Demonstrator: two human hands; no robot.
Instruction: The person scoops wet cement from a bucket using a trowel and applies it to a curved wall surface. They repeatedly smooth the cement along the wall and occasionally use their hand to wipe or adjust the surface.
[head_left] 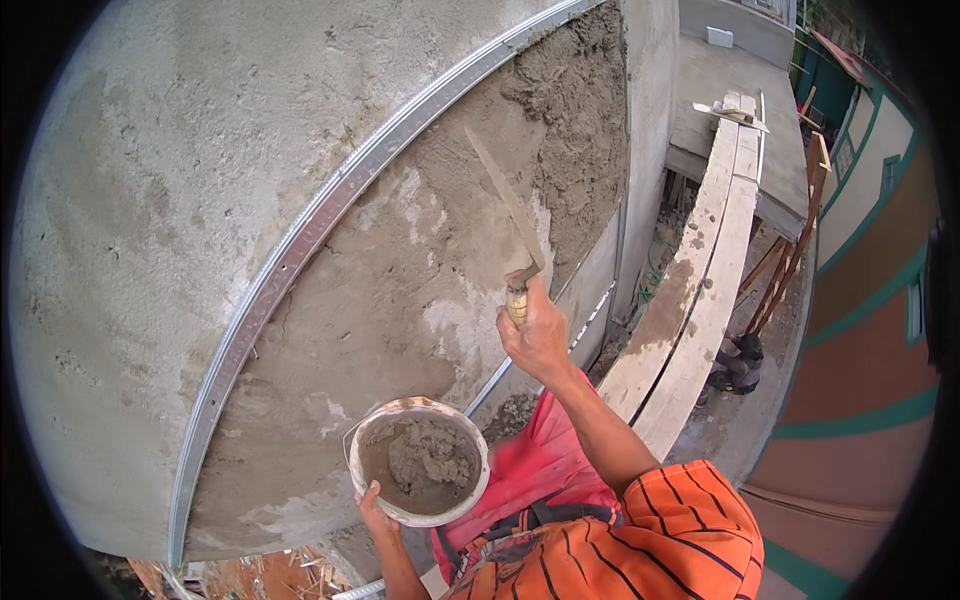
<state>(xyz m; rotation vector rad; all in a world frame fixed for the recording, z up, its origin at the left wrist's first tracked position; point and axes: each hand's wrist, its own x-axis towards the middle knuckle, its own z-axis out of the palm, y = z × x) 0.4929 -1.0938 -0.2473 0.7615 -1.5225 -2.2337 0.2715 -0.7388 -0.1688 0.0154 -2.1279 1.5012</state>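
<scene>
My right hand (538, 332) is wrapped round the handle of a pointed trowel (506, 192), its thin blade angled up and to the left in front of the wall. My left hand (377, 514) grips the near left side of a round bucket (408, 518), tilted toward me, with its thumb at the rim. Wet grey mortar (432, 460) lies inside the bucket. Ahead is a cement wall (360, 300), smeared with damp plaster; rough, thick mortar (580, 110) covers its upper right part. The fingers under the bucket are hidden.
A long metal strip (335, 200) curves across the wall on the left. Wooden planks (700, 290), splashed with mortar, run along the right at a height. Beyond them a crouching person (738, 365) is seen below, near wooden braces (790, 250). A painted building (860, 380) stands far right.
</scene>
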